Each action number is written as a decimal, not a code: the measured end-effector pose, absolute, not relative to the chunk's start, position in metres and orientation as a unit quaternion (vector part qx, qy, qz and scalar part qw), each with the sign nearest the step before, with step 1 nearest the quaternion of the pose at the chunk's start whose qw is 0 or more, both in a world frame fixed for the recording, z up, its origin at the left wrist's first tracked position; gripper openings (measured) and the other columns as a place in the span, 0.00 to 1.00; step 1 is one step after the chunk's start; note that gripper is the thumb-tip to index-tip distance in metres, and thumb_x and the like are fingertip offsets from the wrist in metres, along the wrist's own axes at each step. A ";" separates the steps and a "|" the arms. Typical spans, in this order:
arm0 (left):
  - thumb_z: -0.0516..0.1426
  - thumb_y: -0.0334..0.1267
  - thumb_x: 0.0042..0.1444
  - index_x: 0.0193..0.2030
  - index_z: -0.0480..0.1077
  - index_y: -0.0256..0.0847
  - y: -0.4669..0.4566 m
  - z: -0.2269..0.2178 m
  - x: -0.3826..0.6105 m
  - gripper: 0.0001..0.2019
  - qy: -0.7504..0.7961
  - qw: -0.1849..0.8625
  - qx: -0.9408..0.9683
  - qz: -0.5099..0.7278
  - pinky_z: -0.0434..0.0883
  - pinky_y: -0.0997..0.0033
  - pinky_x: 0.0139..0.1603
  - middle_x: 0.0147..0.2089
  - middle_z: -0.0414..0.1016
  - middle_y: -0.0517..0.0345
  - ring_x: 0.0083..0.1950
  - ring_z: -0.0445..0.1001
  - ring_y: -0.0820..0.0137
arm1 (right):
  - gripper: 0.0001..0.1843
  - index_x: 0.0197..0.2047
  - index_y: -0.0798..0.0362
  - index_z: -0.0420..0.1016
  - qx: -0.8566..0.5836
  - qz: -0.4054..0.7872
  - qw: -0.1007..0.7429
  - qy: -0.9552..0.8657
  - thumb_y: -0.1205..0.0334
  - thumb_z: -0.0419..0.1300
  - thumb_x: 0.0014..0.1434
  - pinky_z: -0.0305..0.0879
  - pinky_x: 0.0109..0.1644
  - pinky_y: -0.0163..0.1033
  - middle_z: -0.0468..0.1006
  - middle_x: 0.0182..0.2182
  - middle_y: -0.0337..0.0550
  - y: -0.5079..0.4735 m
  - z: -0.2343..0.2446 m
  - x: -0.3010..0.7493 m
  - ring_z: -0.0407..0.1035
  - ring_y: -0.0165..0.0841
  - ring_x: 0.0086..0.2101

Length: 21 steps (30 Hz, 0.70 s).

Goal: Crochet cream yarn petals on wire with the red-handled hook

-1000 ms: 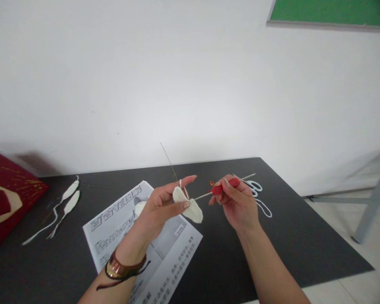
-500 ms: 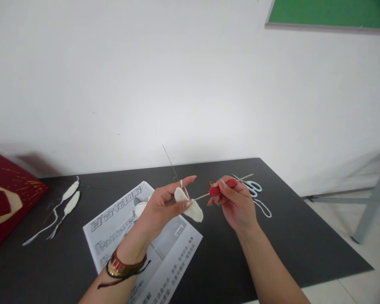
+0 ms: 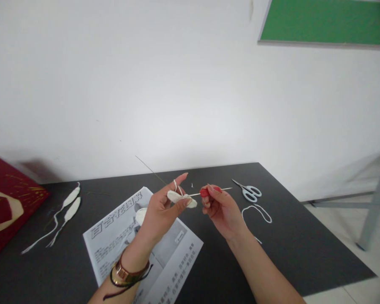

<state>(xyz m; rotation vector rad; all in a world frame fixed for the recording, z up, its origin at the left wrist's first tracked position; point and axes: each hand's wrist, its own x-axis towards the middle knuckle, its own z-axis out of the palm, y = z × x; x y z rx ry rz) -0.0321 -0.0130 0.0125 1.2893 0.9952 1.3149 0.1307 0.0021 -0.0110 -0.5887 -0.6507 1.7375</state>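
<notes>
My left hand (image 3: 163, 207) pinches a white crocheted petal (image 3: 176, 196) between thumb and fingers, with white yarn (image 3: 175, 185) looped round the raised index finger. A thin wire (image 3: 149, 168) sticks out from the work towards the upper left. My right hand (image 3: 220, 207) is closed round the red handle of a crochet hook (image 3: 205, 192). The hook's metal shaft meets the petal by my left thumb; whether its tip is inside a stitch is hidden. The handle's other metal end points right.
Under my left arm lies a printed sheet (image 3: 114, 236) with another white piece (image 3: 141, 216) on it. White-handled scissors (image 3: 251, 193) and a loose yarn length (image 3: 266, 214) are at right. Two finished petals (image 3: 72, 208) and a red box (image 3: 12, 211) sit at left on the black table (image 3: 304, 253).
My right hand has moved left, closer to my left hand, uncovering the scissors. The petal has turned flatter, and its wire has tipped further left. The view has shifted slightly.
</notes>
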 end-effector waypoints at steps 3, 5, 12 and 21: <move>0.64 0.35 0.47 0.53 0.71 0.44 -0.011 0.011 -0.031 0.24 0.415 0.503 0.512 0.559 0.65 0.74 0.38 0.32 0.69 0.62 0.33 0.66 0.74 | 0.09 0.31 0.58 0.77 -0.258 0.741 0.559 -0.269 0.60 0.64 0.52 0.71 0.20 0.27 0.73 0.20 0.36 0.001 -0.012 0.129 0.64 0.22 0.18; 0.64 0.34 0.46 0.51 0.72 0.44 -0.009 0.010 -0.031 0.23 0.408 0.517 0.499 0.564 0.65 0.74 0.38 0.29 0.68 0.63 0.32 0.66 0.74 | 0.09 0.32 0.58 0.77 -0.262 0.738 0.561 -0.266 0.60 0.65 0.51 0.71 0.21 0.27 0.74 0.21 0.36 0.001 -0.013 0.129 0.65 0.22 0.18; 0.66 0.30 0.42 0.50 0.72 0.42 -0.007 0.007 -0.034 0.25 0.374 0.602 0.452 0.542 0.65 0.70 0.41 0.28 0.73 0.61 0.30 0.69 0.73 | 0.08 0.30 0.59 0.77 -0.259 0.735 0.569 -0.264 0.61 0.65 0.52 0.72 0.21 0.28 0.74 0.19 0.37 0.002 -0.012 0.130 0.64 0.22 0.18; 0.65 0.30 0.43 0.54 0.70 0.41 -0.014 0.014 -0.035 0.28 0.356 0.643 0.443 0.513 0.65 0.71 0.41 0.27 0.72 0.62 0.30 0.68 0.74 | 0.08 0.28 0.58 0.76 -0.246 0.745 0.560 -0.268 0.61 0.64 0.52 0.71 0.21 0.28 0.72 0.18 0.36 0.004 -0.013 0.132 0.63 0.22 0.17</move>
